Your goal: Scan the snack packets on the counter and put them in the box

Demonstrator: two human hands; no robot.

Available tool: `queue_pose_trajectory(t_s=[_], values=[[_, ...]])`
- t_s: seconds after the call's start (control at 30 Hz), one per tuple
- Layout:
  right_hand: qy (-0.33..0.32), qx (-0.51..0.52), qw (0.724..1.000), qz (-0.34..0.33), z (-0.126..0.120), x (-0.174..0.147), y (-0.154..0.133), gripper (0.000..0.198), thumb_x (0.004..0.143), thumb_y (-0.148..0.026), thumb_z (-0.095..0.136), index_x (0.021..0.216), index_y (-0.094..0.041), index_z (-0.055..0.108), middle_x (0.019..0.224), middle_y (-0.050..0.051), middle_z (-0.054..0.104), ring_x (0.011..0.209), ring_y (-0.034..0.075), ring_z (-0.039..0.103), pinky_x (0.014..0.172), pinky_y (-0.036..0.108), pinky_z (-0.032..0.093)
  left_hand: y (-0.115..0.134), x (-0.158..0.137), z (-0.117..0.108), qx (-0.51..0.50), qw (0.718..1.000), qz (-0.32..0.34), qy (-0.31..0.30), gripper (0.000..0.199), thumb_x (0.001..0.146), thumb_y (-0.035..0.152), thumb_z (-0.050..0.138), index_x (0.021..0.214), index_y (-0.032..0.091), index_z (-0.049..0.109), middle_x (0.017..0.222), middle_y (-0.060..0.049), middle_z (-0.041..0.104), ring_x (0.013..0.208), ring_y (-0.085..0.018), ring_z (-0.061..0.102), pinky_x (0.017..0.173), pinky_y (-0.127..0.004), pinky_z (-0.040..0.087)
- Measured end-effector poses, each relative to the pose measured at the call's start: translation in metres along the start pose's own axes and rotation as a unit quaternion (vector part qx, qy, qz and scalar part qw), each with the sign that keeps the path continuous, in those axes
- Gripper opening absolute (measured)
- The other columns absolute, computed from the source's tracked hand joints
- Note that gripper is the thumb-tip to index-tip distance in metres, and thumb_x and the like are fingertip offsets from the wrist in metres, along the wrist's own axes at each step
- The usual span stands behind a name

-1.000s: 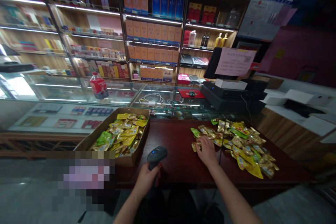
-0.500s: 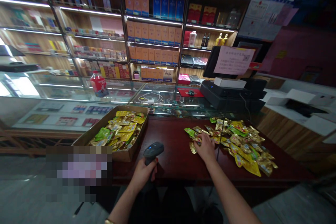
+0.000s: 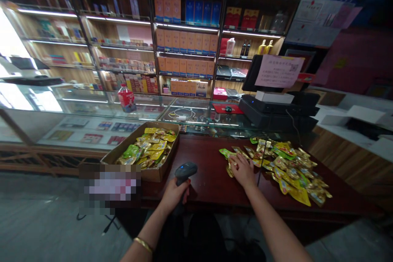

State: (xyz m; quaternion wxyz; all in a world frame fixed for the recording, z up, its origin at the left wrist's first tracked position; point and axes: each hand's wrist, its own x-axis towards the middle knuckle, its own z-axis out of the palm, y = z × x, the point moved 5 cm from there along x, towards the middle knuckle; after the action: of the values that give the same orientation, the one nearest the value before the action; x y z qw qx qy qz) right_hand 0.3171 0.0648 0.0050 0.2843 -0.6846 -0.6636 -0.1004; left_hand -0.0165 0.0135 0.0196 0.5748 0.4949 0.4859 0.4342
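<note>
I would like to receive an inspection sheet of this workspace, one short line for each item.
Surface: dark red desk, shiny, beside a glass counter.
Handled things: dark handheld scanner; loose packets spread at right; cardboard box with more packets at left.
Clutter: red-labelled bottle and mouse on the counter.
Hands: left hand grips the scanner; right hand covers packets, grasp unclear.
Cables: white cable coiled on the counter; dark cable near the floor.
Surroundings: lit shelves with orange boxes; monitor with paper.
</note>
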Motion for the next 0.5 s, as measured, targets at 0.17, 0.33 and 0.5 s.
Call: queue_pose_trajectory(t_s=[0.17,0.33,0.5], values=[[0.010,-0.065,0.997,0.044,0.0013,-0.0024,-0.0013,0.061,0.098,-0.039,0.050,0.156,-0.022,0.050,0.156,0.019,0.056,0.145,0.037,0.049,0.118,0.063,0.029,-0.0081,0.0017,-0.0005,-0.011,1.000,0.004,-0.002,0.048,0.073,0.063,0.077,0.064,0.020,0.057,0.049,0.000,0.060,0.034,-0.011,0.050,0.038,-0.023,0.035],[0.016,-0.065,0.998,-0.006,0.0024,-0.0045,-0.0067,0.049,0.098,-0.038,0.048,0.142,-0.024,0.063,0.133,0.015,0.074,0.141,0.036,0.051,0.121,0.068,0.014,-0.0069,-0.0012,0.0009,0.003,1.000,0.017,0.003,0.043,0.077,0.057,0.071,0.061,0.020,0.057,0.048,0.000,0.059,0.034,-0.010,0.049,0.038,-0.023,0.035],[0.040,-0.035,0.996,-0.071,0.0000,-0.0062,-0.0109,0.045,0.098,-0.035,0.044,0.133,-0.019,0.068,0.128,0.017,0.076,0.128,0.033,0.060,0.120,0.058,0.020,-0.0073,-0.0022,0.0029,-0.007,1.000,0.023,0.010,0.034,0.076,0.049,0.069,0.064,0.020,0.057,0.050,0.000,0.060,0.034,-0.011,0.050,0.037,-0.023,0.036]])
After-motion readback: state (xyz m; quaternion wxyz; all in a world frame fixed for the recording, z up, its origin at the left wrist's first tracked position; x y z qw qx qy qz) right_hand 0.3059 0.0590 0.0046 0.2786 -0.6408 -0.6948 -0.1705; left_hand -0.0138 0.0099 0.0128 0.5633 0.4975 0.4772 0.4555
